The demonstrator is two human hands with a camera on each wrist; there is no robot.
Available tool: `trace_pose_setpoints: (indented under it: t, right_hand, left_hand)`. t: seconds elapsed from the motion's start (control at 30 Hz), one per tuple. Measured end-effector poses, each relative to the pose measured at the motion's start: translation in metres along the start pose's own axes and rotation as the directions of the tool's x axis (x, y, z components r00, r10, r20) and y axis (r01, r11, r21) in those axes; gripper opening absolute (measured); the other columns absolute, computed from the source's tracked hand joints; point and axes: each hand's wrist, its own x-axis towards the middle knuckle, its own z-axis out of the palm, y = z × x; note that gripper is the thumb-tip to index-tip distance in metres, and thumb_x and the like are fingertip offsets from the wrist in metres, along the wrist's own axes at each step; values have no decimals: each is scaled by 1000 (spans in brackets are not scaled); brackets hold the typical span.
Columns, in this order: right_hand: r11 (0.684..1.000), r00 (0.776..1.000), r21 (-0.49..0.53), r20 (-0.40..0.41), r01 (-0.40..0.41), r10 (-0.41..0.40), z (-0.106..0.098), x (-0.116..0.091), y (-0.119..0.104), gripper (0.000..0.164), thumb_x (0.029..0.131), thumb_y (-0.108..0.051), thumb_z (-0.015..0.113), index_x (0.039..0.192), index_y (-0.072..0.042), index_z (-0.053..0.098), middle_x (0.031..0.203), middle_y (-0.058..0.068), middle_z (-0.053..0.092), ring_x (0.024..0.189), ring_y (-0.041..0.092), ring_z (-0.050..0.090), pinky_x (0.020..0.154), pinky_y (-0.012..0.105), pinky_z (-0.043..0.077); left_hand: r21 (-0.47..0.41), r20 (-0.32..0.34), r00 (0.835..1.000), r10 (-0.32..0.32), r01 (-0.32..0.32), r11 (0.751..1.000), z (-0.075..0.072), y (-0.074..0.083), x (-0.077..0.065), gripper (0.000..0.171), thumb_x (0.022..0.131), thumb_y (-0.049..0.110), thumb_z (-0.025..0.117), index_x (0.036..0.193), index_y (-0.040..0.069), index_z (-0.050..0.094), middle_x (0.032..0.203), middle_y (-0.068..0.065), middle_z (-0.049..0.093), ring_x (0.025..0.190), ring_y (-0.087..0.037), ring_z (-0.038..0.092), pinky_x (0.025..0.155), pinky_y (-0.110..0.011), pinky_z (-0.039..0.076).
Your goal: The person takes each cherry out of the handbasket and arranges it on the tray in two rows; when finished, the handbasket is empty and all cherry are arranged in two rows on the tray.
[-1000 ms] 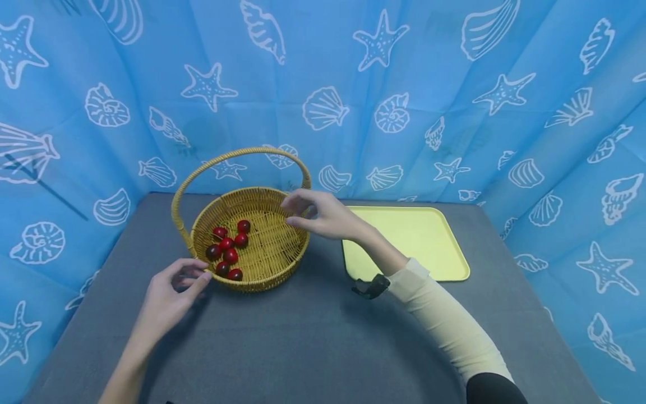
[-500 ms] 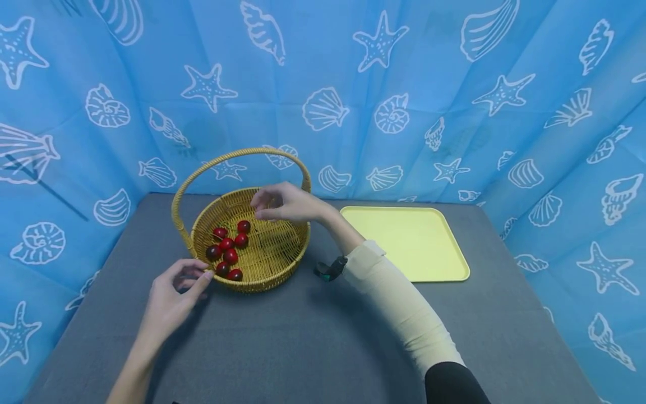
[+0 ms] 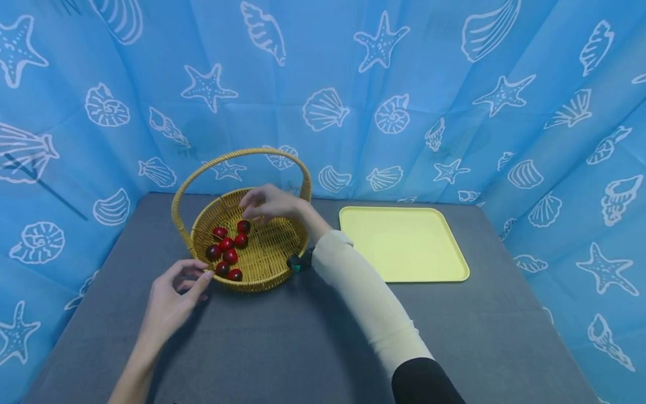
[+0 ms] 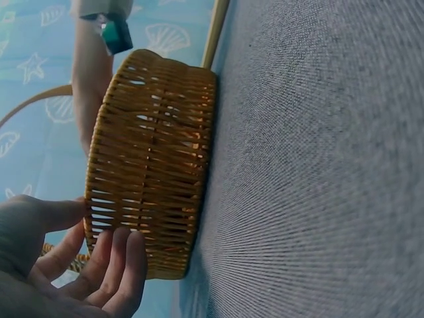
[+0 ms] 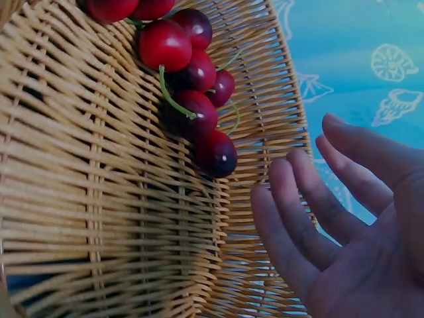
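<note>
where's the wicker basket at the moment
In the head view, the wicker basket stands left of centre on the grey table, left of the yellow tray. The left hand pinches its near-left rim; the right hand is above it.

A curtained-off tabletop booth, though what kind of building it stands in cannot be told: blue curtains (image 3: 343,73) printed with white sea shells and starfish hang behind the right hand's fingers (image 5: 324,192) and well out to either side, and a grey cloth-covered table (image 3: 282,336) spreads below the left hand's fingers (image 4: 134,262)
</note>
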Motion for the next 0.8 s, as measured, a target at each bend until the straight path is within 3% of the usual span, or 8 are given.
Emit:
trace_pose_setpoints:
  t: [0.37,0.8]
  right_hand:
    - [988,987,-16,38,-156,156,12,14,12,44,111,-13,62,153,-2,56,147,23,63,128,44,68,109,55,62]
    - [978,980,53,11,-201,201,23,19,26,43,109,-3,63,152,-6,61,151,22,63,129,35,69,109,48,64]
  left_hand:
    - [-15,-13,1000,-20,20,1000,4,-1,-1,34,108,27,71,131,3,66,114,-18,71,81,-12,77,68,-29,70]
    - [1,-19,1000,-23,23,1000,4,0,-1,35,108,29,71,132,4,65,116,-19,70,82,-11,76,69,-28,70]
